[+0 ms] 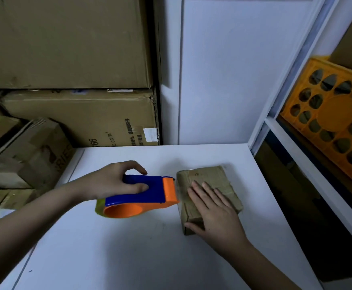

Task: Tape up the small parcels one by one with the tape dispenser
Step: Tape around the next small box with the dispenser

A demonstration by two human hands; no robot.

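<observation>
The left hand (116, 181) grips the blue handle of the dispenser (141, 195), thumb along the near side and fingers curled over the top. The dispenser lies level above the table (129, 248), its orange nose pointing to 3 o'clock and meeting the left edge of the parcel (210, 185). An orange hub sits under the handle, and a yellowish roll edge shows at the dispenser's rear, toward 9 o'clock. Whether tape is stretched between nose and parcel cannot be told, though a glossy patch shows at the parcel's left edge.

The right hand (214, 212) lies flat on the parcel, fingers straight and pointing toward 11 o'clock, thumb against the parcel's near left corner. It presses down and clasps nothing.

The parcel is a small brown packet, shiny with tape in places, resting on the white table at about 3 o'clock from the dispenser. It sits slightly right of the table's middle.

At 9 to 11 o'clock, beyond the table's left edge, cardboard boxes (76, 114) are stacked high, 1 printed with dark lettering. Smaller boxes (28, 155) lean below them at 9 o'clock. A white wall (223, 70) stands at 12 o'clock. At 2 o'clock a white shelf frame (292, 130) holds an orange crate (329, 116) with rounded holes.
</observation>
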